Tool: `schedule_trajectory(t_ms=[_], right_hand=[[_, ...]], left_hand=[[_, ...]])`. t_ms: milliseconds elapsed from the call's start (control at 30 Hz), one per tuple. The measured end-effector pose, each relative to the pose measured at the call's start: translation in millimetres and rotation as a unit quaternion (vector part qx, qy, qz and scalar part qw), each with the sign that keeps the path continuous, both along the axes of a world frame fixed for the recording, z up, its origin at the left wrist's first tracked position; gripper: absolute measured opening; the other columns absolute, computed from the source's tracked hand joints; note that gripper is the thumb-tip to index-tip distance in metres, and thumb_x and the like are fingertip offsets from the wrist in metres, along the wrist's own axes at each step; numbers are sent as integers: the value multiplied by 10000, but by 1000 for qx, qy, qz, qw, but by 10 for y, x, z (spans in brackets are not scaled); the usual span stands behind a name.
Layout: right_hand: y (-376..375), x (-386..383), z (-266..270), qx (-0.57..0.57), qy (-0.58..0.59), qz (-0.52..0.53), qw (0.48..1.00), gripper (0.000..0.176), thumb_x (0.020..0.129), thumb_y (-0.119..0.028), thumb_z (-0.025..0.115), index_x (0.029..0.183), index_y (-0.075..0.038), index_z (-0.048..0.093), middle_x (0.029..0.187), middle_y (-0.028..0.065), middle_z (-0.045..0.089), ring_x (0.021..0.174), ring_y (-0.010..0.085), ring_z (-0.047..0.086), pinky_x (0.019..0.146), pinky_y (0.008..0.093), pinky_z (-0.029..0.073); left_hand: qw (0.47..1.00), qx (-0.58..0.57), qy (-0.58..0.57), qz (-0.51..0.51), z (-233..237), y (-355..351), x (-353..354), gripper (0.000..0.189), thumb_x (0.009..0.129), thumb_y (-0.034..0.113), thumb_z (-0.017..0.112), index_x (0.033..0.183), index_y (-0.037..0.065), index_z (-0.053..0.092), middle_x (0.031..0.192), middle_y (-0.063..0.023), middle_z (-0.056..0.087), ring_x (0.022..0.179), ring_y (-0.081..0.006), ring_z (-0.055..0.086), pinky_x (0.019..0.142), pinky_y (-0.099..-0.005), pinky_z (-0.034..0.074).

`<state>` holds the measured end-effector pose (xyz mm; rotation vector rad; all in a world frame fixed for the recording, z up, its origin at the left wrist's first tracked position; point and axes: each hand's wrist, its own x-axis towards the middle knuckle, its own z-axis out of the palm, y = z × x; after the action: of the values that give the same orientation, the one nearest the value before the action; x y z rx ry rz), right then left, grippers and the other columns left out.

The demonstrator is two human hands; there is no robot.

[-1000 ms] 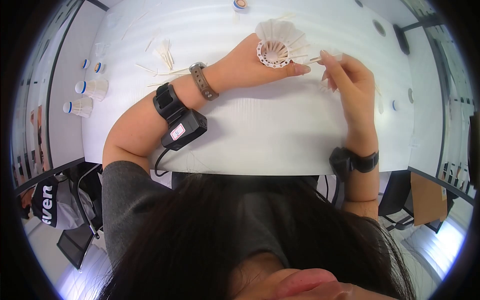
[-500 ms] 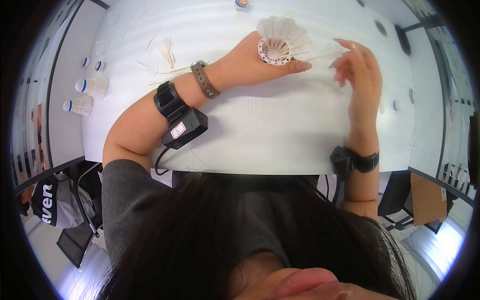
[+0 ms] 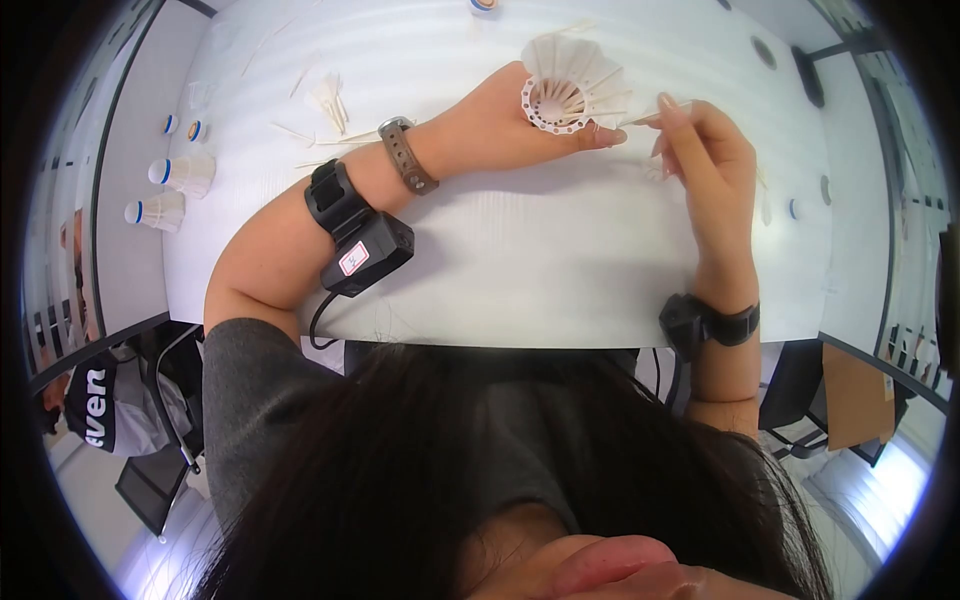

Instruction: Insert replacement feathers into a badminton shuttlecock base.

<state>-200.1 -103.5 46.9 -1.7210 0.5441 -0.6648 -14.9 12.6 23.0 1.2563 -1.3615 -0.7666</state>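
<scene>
My left hand (image 3: 495, 120) is wrapped round a partly built shuttlecock (image 3: 572, 62), a white ring with small holes and a fan of white feathers standing in it. The ring end faces me, and the thumb lies along its lower right side. Close on the right, my right hand (image 3: 708, 150) pinches a thin white feather (image 3: 643, 118) between thumb and forefinger. Its pale shaft points left toward the ring, near my left thumb tip. The other right fingers are curled loosely.
Loose feathers (image 3: 328, 98) and pale sticks (image 3: 340, 141) lie left on the white table (image 3: 520, 260). Two shuttlecocks (image 3: 188, 175) (image 3: 160, 212) rest at the left edge, with small blue-rimmed caps (image 3: 197, 131) behind. Another cap (image 3: 483, 5) sits at the far edge.
My right hand has turned, and its spread fingers have closed into a pinch on the feather near the ring. My left hand has shifted only slightly with the shuttlecock.
</scene>
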Motion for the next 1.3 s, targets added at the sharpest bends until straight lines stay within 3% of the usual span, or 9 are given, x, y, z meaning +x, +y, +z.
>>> schedule_trajectory(t_ms=[267,567,667,867,900,1000,1200,1233,1300], right_hand=[[-107,-28,-10,-16,-65,-84,994,217,989,-213,607,941,-9,667,714,-3,587,605,36,474,566,182,398],[24,37,-17,8,17,9,1000,217,920,-236,712,904,-19,700,747,3,652,649,36,522,594,183,410],[8,18,46,19,23,9,1000,215,916,-238,715,891,-25,706,738,2,654,617,30,498,579,178,392],[-36,-7,15,12,-36,-75,996,253,915,-260,715,813,-28,717,713,14,660,589,24,469,538,180,333],[-26,-1,26,14,-56,-71,996,260,933,-247,693,810,-21,729,724,28,678,585,28,466,538,180,335],[-34,4,-3,24,-88,-69,993,246,956,-229,664,885,-7,743,769,52,707,593,30,472,540,184,344],[26,1,-17,-66,-108,-36,991,204,969,-154,642,1017,24,731,842,88,729,657,57,544,588,176,406],[27,-5,-15,-85,-108,-40,990,197,968,-141,642,1022,26,730,846,89,728,666,64,556,597,180,417],[27,-10,-6,-121,-106,-47,986,184,965,-116,641,1032,32,727,854,92,727,683,78,578,615,186,439]], left_hand=[[993,-54,-100,21,-44,-23,27,223,824,196,808,804,56,636,738,13,618,693,-66,548,631,-216,464],[996,-57,-73,1,-93,-21,22,206,808,119,806,833,40,618,756,17,595,679,-55,485,607,-225,439],[995,6,-97,-8,-81,13,66,347,854,258,766,1114,63,644,959,-31,684,873,-140,639,813,-282,518],[998,10,-56,3,-46,53,91,530,877,318,759,1264,49,517,982,8,565,870,-79,519,771,-242,459],[997,-72,22,4,-109,30,32,376,935,229,675,1214,20,533,934,3,541,829,-77,486,747,-242,437],[997,-77,24,-17,-150,21,78,423,971,230,613,1302,17,459,1028,-23,538,921,-99,494,833,-265,431],[996,-80,-29,2,-150,18,55,512,944,312,670,1323,35,466,965,-5,553,768,-53,459,666,-220,413],[998,-52,-37,-25,-109,37,64,509,969,241,626,1389,58,405,1050,-17,555,908,-78,496,796,-255,432],[997,-60,-54,-16,-89,54,57,523,952,229,652,1385,66,408,1043,-1,554,848,-55,478,725,-225,410]])
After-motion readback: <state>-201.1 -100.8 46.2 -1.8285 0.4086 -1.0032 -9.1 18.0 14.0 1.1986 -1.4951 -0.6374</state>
